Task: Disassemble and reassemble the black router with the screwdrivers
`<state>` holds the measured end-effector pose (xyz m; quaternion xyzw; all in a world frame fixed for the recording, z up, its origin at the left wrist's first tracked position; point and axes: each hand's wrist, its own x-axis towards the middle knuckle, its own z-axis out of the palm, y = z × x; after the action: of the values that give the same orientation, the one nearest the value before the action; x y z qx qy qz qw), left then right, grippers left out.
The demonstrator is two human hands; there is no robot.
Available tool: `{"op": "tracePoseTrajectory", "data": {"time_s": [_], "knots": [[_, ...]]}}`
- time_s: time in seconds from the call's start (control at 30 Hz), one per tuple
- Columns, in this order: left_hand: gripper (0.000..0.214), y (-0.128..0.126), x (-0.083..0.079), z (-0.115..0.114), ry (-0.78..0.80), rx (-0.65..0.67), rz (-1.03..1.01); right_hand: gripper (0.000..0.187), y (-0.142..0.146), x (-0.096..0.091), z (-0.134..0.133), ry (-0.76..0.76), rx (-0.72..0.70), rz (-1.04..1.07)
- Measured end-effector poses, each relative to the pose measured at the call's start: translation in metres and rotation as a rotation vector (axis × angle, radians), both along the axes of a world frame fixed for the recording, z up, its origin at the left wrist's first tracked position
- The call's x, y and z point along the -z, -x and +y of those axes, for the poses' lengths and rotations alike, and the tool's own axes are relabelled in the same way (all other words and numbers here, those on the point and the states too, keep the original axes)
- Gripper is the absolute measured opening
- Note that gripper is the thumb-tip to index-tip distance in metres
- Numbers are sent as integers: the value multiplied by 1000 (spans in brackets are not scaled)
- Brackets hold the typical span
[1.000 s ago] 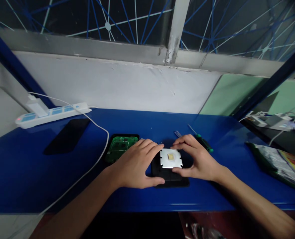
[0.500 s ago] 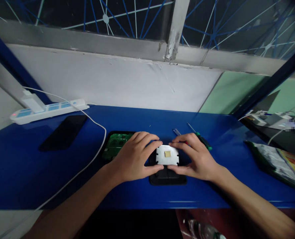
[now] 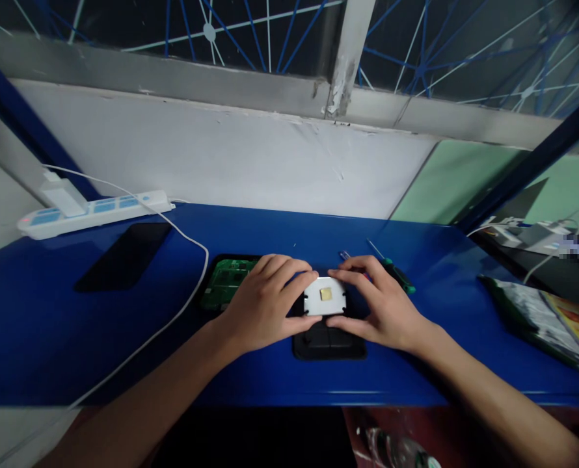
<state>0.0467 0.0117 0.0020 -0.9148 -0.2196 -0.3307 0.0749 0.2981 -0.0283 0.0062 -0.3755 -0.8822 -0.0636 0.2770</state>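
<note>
My left hand [image 3: 263,302] grips the left side of a small silver metal plate [image 3: 313,304], fingers along its top edge and thumb under its bottom edge. A square gold-coloured pad [image 3: 325,294] sits in the plate's middle, and small notches show at its side edges. My right hand [image 3: 384,304] closes on the plate's right part, fingertips at the top edge and thumb at the bottom. Below the plate lies a black plastic cover [image 3: 329,350], partly hidden by it. Left of it, a green circuit board [image 3: 228,279] in a black case is partly covered by my left hand.
Behind my right hand lie a green-handled screwdriver [image 3: 397,275] and another tool, mostly hidden. A black phone [image 3: 123,257], a white power strip [image 3: 104,213] and a white cable [image 3: 192,296] are on the left. A shiny packet [image 3: 546,318] lies on the right.
The plate has shifted slightly up and to the left, with both hands staying around it. The circuit board, cover and tools have kept their places.
</note>
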Motion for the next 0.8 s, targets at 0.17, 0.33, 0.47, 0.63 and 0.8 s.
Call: {"op": "tracePoseTrajectory", "data": {"time_s": [0.17,0.33,0.47,0.63,0.8], "knots": [[41,1,0,1,-5,-11,-21,63,-2,3,2,44,33,2],[48,1,2,2,-4,-17,-16,60,-3,3,1,78,28,36],[50,1,2,3,19,-44,2,61,-2,2,1,84,4,71],[54,2,3,5,15,-72,42,64,-1,1,1,61,-24,117],[50,-6,-2,6,-60,-67,60,66,1,4,2,46,-42,153]]}}
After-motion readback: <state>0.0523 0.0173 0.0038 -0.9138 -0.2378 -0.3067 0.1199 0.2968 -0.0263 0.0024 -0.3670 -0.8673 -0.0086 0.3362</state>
